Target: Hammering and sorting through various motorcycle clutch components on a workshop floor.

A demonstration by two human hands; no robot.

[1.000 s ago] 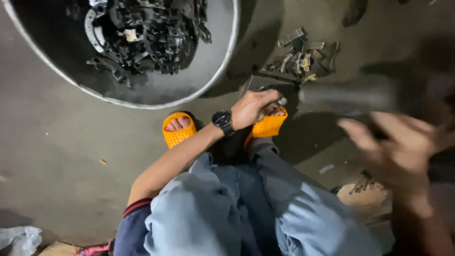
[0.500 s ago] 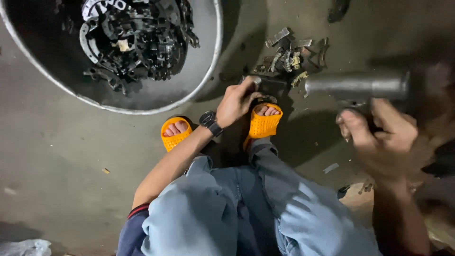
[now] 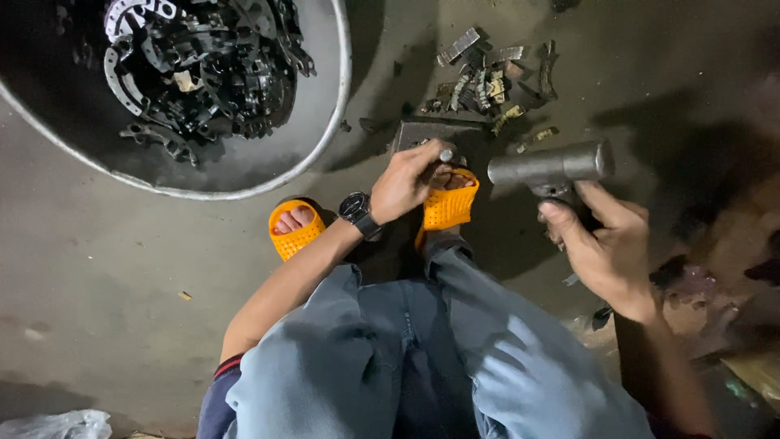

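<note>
My left hand [image 3: 409, 180], with a black wristwatch [image 3: 359, 213] on its wrist, pinches a short metal punch [image 3: 444, 154] upright on a dark metal block [image 3: 422, 132] in front of my feet. My right hand [image 3: 603, 245] grips the handle of a heavy grey steel hammer [image 3: 551, 165], whose cylindrical head hangs just right of the punch, a little apart from it. Orange slippers [image 3: 296, 230] are on both feet, and my blue jeans [image 3: 422, 358] fill the lower middle.
A big round metal basin [image 3: 329, 97] at the upper left holds a heap of black metal parts [image 3: 203, 65]. A small pile of scrap metal pieces [image 3: 491, 77] lies beyond the block. Grey concrete floor all around; a plastic bag [image 3: 57, 424] sits at the bottom left.
The hammer has swung in from the right and come down close to the punch. My left hand stayed on the punch, and my view moved nearer.
</note>
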